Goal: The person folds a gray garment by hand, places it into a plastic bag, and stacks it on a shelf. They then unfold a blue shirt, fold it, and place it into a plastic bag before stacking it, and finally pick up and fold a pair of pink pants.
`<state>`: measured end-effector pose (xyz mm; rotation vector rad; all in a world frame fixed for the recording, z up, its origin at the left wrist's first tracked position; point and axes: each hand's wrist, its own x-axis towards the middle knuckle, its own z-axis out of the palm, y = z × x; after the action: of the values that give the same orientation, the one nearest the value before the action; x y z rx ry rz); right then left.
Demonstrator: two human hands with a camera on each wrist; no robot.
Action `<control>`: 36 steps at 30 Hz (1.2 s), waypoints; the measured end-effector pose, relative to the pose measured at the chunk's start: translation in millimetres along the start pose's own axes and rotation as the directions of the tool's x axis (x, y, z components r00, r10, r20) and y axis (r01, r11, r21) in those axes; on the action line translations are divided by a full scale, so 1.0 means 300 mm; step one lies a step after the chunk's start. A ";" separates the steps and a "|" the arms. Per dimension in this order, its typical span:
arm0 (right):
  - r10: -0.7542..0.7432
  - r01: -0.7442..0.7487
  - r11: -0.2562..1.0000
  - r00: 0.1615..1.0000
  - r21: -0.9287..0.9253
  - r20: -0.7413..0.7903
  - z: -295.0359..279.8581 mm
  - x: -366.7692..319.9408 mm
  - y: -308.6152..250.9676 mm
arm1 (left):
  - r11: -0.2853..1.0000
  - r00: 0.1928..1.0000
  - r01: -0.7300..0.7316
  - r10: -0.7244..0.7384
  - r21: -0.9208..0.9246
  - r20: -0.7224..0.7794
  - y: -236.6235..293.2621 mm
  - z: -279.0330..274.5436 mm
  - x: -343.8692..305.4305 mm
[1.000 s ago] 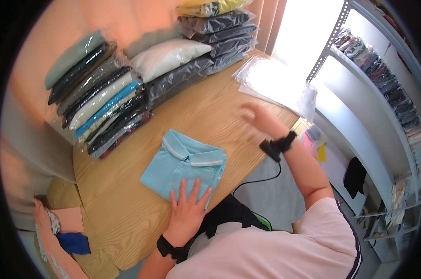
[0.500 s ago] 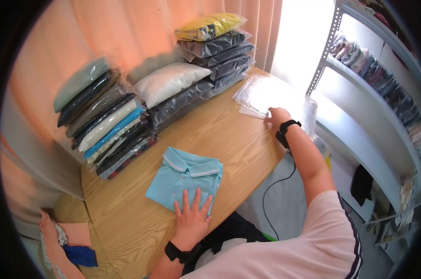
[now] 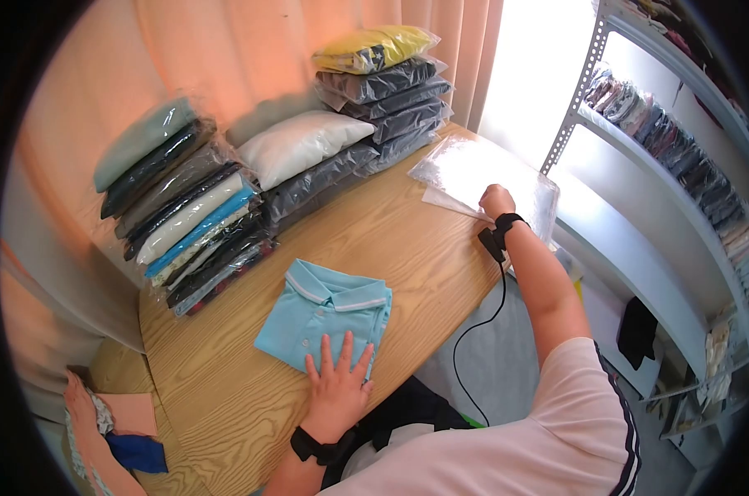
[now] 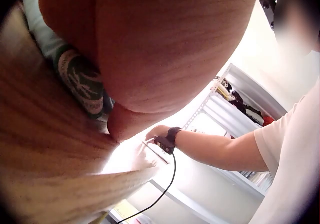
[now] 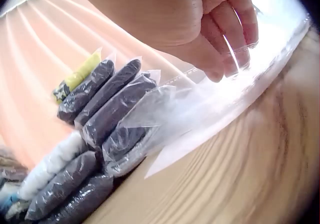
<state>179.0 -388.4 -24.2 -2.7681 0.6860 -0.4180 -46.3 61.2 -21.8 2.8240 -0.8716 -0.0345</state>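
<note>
With the arm outstretched, a clear plastic bag (image 5: 172, 111) is pinched by the right hand (image 3: 497, 201), empty in mid-air a second earlier, as the folded blue shirt (image 3: 312, 321) is covered on the table (image 3: 225, 388) by the left hand (image 3: 336, 398), fingers spread.

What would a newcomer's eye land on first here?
Probably the folded light-blue polo shirt on the wooden table, the left hand spread on its lower part. Next, the stacks of plastic-wrapped clothes along the peach curtain, one topped with yellow. Then the glaring clear bags at the table's right end, where the right hand's fingers pinch an edge.
</note>
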 end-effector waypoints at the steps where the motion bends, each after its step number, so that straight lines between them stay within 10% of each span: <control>1: 0.014 -0.013 0.993 1.000 0.118 -0.015 -0.006 -0.003 0.008 | 1.000 1.000 0.000 0.000 -0.001 0.005 0.000 -0.001 0.000; 6: -0.011 0.038 0.961 0.995 0.275 -0.100 -0.032 -0.025 -0.009 | 1.000 1.000 -0.002 0.002 -0.003 -0.007 0.003 0.000 0.000; 8: 0.004 -0.096 0.730 0.991 0.677 0.136 -0.020 -0.011 -0.016 | 1.000 1.000 -0.001 0.001 -0.001 -0.017 0.001 0.005 0.000; 15: -0.285 -0.301 0.382 0.861 0.874 0.421 -0.222 -0.370 -0.357 | 0.997 0.998 -0.034 0.031 -0.066 -0.045 -0.014 -0.011 -0.004; 18: -0.454 -0.405 0.342 0.719 0.848 0.526 -0.261 -0.609 -0.505 | 0.864 0.983 -0.162 0.097 -0.477 -0.158 -0.051 -0.048 -0.022; 21: -0.715 -0.292 0.256 0.584 0.921 0.384 -0.244 -0.825 -0.611 | 0.591 0.937 -0.261 -0.033 -0.763 -0.347 -0.018 -0.154 -0.089; 25: -0.814 -0.169 0.303 0.465 0.938 0.347 -0.192 -1.050 -0.756 | 0.534 0.893 -0.295 -0.140 -0.793 -0.427 -0.046 -0.176 -0.179; 27: -0.831 -0.274 0.343 0.357 0.898 0.426 -0.162 -1.120 -0.825 | 0.764 0.879 -0.121 -0.214 -0.634 -0.426 -0.072 -0.175 -0.237; 31: -0.945 -0.234 0.240 0.164 0.942 0.281 -0.093 -1.217 -0.918 | 0.740 0.834 0.042 -0.396 -0.671 -0.384 -0.110 -0.139 -0.349; 35: -0.985 0.193 0.164 0.075 0.967 0.153 -0.104 -1.209 -0.930 | 0.460 0.626 0.186 -0.736 -0.868 -0.256 -0.180 -0.047 -0.448; 36: -0.941 0.090 0.333 0.099 0.939 0.324 -0.120 -1.174 -0.930 | 0.395 0.579 0.256 -0.793 -0.882 -0.187 -0.199 -0.028 -0.477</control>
<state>-16.4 15.3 21.9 -1.7060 -0.8926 0.6331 -130.9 191.2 -29.2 1.8777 0.3000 0.2974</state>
